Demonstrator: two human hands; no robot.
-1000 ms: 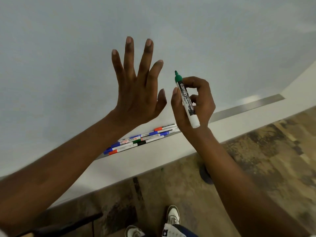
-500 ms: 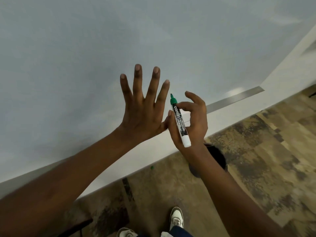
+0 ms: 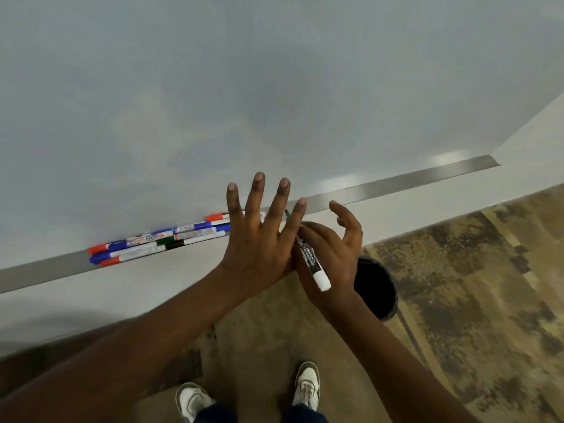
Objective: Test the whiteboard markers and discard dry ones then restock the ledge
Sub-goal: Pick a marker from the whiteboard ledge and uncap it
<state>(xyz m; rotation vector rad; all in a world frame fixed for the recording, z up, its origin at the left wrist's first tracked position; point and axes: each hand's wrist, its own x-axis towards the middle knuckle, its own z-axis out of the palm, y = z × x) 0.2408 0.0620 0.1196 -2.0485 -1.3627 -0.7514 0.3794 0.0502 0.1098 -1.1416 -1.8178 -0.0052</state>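
Note:
My left hand (image 3: 259, 239) is spread flat with straight fingers in front of the ledge. My right hand (image 3: 329, 254) pinches an uncapped green marker (image 3: 312, 264) with a white body; its tip points up behind my left fingers. Whether the tip touches my left hand I cannot tell. Several red, blue, green and black markers (image 3: 158, 242) lie bunched on the metal ledge (image 3: 396, 186) below the whiteboard (image 3: 244, 87), left of my left hand.
A round black bin (image 3: 377, 288) stands on the patterned floor just right of my right wrist. My two shoes (image 3: 306, 386) are at the bottom. A white wall strip runs below the ledge.
Both hands have dropped from the board's face to ledge height. The marker tip now sits behind my left fingers. The bunched markers and the bin have come into view.

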